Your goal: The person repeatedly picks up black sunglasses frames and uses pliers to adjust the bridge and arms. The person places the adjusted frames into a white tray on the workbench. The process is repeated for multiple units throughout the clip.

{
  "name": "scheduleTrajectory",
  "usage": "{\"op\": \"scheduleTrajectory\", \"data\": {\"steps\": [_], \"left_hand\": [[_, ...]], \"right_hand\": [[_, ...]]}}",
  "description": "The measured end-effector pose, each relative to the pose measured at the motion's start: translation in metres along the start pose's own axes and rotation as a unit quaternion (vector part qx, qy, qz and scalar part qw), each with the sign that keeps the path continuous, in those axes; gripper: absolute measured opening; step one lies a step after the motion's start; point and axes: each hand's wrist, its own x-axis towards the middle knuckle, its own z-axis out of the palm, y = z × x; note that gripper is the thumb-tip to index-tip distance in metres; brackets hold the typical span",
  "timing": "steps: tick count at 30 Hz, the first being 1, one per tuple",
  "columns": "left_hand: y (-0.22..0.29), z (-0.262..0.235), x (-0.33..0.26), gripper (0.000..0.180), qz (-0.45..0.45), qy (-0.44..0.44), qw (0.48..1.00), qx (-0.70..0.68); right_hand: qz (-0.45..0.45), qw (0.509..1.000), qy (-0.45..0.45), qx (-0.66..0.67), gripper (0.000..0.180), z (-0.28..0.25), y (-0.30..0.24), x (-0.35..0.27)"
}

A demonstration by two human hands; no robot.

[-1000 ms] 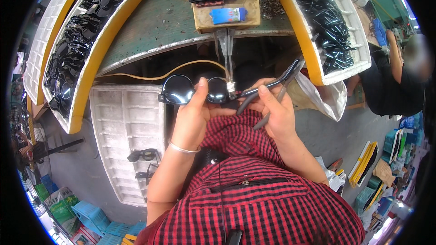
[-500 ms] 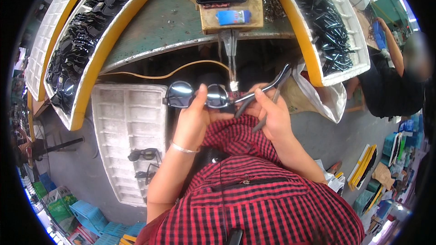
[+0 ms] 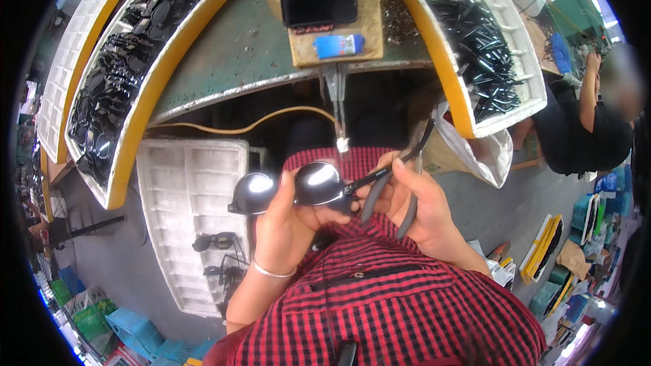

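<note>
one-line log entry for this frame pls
left hand: holds sunglasses front | right hand: holds temple arm at hinge | tray: white, at left

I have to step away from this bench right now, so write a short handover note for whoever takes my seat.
Left hand: grips the dark round-lensed sunglasses front over the lap.
Right hand: holds loose black plastic temple arms, one set against the front's right corner.
Stock: white foam tray of temple arms to the right, tray of fronts to the left, white compartment tray with a few glasses lower left.
Done: one arm lined up.
Left: both arms look unattached.
</note>
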Motion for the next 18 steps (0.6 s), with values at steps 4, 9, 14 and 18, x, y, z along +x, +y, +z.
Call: {"op": "scheduleTrajectory", "data": {"steps": [4, 9, 14, 18], "left_hand": [[-0.001, 0.016, 0.004, 0.056, 0.025, 0.009, 1.000, -0.003], [0.026, 0.013, 0.000, 0.054, 0.231, 0.046, 0.971, -0.036], [0.042, 0.017, 0.002, 0.057, 0.248, 0.018, 0.968, 0.044], [0.026, 0.025, 0.005, 0.051, 0.258, 0.057, 0.959, 0.107]], "right_hand": [[-0.034, 0.999, -0.015, -0.003, 0.021, 0.003, -0.012, -0.004], [-0.191, 0.979, 0.062, 0.030, 0.020, -0.023, -0.053, 0.000], [-0.270, 0.956, 0.116, -0.013, 0.027, -0.063, -0.168, 0.037], [-0.201, 0.963, 0.168, 0.061, 0.032, -0.047, -0.189, 0.046]]}}
